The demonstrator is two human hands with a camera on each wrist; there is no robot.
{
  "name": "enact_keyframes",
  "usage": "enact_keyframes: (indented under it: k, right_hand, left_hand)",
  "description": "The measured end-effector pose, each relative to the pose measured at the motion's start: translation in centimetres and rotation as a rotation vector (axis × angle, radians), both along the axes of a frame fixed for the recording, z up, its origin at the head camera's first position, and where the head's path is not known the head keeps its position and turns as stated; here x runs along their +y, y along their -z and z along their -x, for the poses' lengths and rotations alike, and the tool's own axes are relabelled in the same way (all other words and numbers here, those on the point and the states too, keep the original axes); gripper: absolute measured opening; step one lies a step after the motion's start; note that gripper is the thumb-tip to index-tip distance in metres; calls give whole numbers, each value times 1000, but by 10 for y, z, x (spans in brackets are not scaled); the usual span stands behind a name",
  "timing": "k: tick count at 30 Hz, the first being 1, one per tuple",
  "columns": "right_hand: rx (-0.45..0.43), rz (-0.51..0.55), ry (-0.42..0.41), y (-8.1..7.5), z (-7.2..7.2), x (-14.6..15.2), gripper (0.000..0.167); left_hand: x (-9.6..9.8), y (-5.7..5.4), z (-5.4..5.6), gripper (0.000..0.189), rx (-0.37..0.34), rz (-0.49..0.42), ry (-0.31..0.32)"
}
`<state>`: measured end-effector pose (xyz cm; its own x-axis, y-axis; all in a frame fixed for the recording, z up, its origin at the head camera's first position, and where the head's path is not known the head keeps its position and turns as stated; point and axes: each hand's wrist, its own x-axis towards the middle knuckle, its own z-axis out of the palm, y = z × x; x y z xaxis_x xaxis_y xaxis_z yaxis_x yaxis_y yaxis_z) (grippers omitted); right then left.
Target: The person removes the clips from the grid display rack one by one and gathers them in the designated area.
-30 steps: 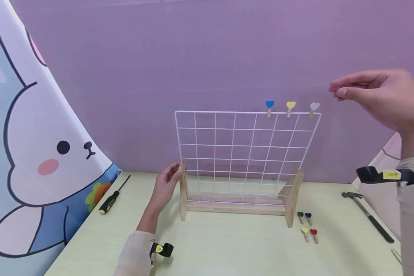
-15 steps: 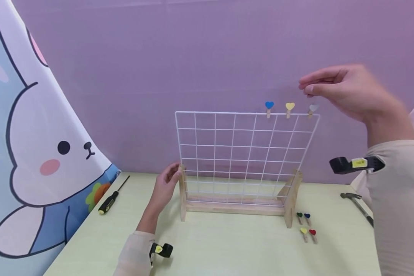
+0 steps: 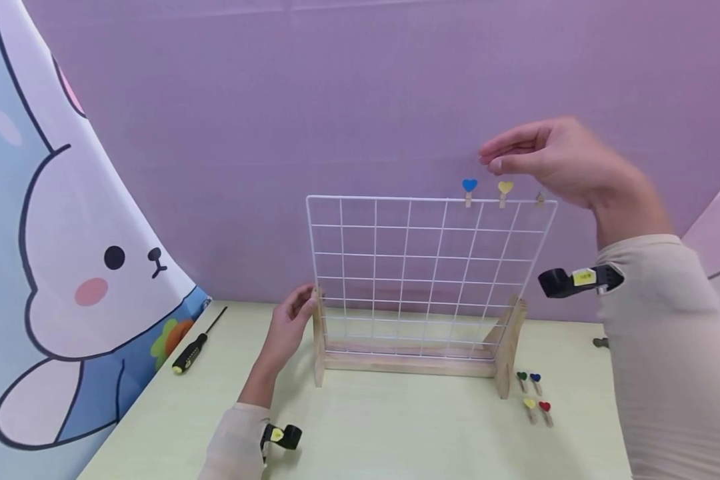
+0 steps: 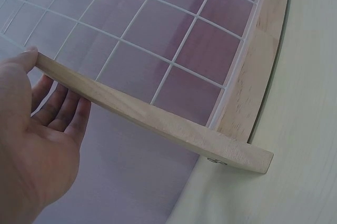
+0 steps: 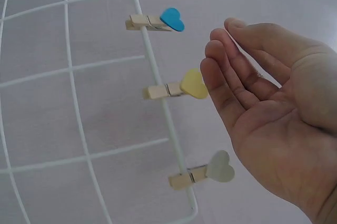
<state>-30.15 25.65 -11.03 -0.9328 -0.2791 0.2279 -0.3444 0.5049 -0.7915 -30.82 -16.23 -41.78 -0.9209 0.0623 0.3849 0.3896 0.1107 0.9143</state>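
My left hand [image 3: 288,327] grips the left upright of a wooden stand [image 4: 174,126], thumb at its top end and fingers around the far side. A white wire grid [image 3: 390,197] leans back in that stand. Three small wooden clothespins with hearts grip the grid's top wire: a blue one [image 5: 172,19], a yellow one [image 5: 195,84] and a white one [image 5: 220,167]. My right hand [image 3: 564,160] hovers over them, holding nothing, its fingers gently bent and fingertips close to the yellow heart in the right wrist view. In the head view it partly hides the white clothespin.
Several more heart clothespins, including a red one [image 3: 545,407], lie on the table [image 3: 396,433] right of the stand. A screwdriver [image 3: 190,353] lies at the left. My right sleeve [image 3: 666,347] hides most of a hammer [image 3: 601,343]. A purple cloth [image 3: 276,120] hangs behind.
My right hand has moved left, from beyond the grid's right corner to above the blue and yellow clothespins; its sleeve now covers most of the hammer. My left hand has stayed on the upright.
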Motion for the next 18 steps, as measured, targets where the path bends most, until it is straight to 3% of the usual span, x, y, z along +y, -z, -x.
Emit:
enact_keyframes:
  k: [7,18]
  right_hand:
    - [22,-19,-42,5,7,-8,32]
    - [6,-79,-27,6,8,-11,36]
  left_hand:
    - [0,1,1,42,-4,-3,-4]
    - [1,0,3,44,10,-1,9]
